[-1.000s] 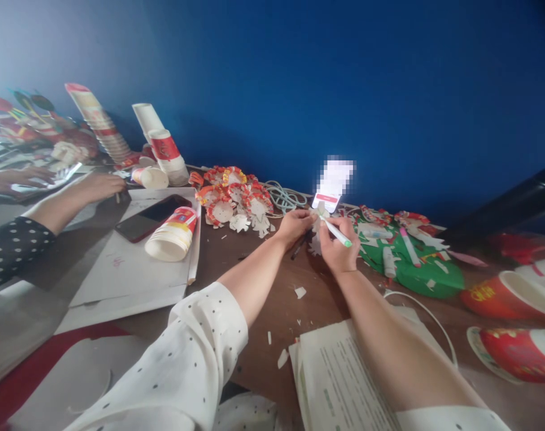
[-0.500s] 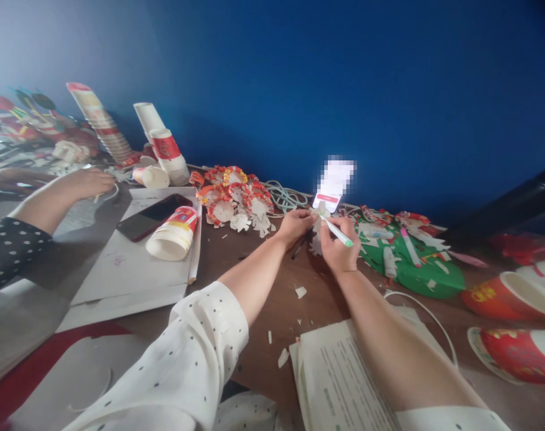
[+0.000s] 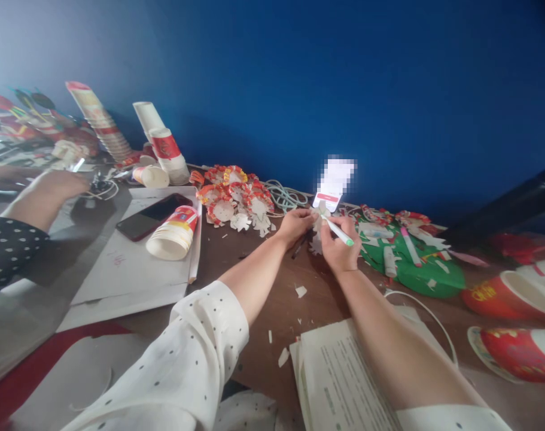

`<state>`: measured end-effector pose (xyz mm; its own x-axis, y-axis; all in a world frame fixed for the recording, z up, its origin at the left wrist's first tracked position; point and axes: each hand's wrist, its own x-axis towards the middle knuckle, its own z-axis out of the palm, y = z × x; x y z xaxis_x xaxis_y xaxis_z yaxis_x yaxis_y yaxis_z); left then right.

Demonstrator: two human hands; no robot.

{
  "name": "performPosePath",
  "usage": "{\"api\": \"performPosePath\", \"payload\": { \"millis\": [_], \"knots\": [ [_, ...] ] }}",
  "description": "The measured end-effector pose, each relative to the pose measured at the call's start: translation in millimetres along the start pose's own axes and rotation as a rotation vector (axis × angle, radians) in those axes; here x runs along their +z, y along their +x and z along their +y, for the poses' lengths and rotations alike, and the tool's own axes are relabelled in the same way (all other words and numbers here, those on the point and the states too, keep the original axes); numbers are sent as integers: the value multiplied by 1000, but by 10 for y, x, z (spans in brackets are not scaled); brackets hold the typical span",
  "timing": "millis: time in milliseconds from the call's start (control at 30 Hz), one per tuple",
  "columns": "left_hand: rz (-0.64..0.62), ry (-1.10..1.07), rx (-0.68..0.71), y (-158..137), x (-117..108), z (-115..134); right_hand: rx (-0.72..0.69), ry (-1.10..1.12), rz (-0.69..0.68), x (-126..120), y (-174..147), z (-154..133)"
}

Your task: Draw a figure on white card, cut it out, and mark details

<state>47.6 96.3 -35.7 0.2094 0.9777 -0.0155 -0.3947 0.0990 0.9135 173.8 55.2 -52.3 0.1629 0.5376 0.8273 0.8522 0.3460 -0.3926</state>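
My right hand [image 3: 341,246] is closed around a white marker [image 3: 338,231] with a green end, its other end pointing at a small pale paper cutout [image 3: 322,211]. Pinched at the cutout's left edge are the fingers of my left hand [image 3: 298,225]. Just behind both hands a lit phone [image 3: 328,199] leans upright, its screen partly blurred out. Another pale jagged cutout [image 3: 316,244] lies below my fingers, and a dark thin pen [image 3: 298,249] is beside it on the brown table [image 3: 272,269].
Red-and-white cut paper pieces [image 3: 236,197] are heaped left of my hands. A green sheet [image 3: 427,272] with markers and scraps lies right. Paper cups [image 3: 171,233], a dark phone [image 3: 153,216] and papers [image 3: 344,371] lie around. A co-worker's hand [image 3: 59,185] works at far left.
The co-worker's hand at the left has shifted left and down, and a light thin object now shows above it. My own hands have barely moved, still at the cutout with the marker.
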Motion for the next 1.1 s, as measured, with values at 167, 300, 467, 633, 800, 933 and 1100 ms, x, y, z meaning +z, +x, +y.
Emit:
{"api": "performPosePath", "payload": {
  "millis": [167,300,467,633,800,933,1100],
  "knots": [
    [14,-5,-21,-14,11,16,-8,1,2,-1,0,1],
    [24,10,-11,-7,6,10,-62,13,11,-9,3,10],
    [47,35,8,13,-12,13,-180,76,-43,-20,-3,6],
    [53,35,2,9,-9,29,-169,74,-30,-24,-6,5],
    [45,13,-2,-1,2,31,-132,48,-25,-29,1,24],
    [74,45,-7,-3,7,38,-104,25,-24,-23,5,23],
    [82,70,1,2,1,36,-89,20,-8,-27,11,15]
  ]
}}
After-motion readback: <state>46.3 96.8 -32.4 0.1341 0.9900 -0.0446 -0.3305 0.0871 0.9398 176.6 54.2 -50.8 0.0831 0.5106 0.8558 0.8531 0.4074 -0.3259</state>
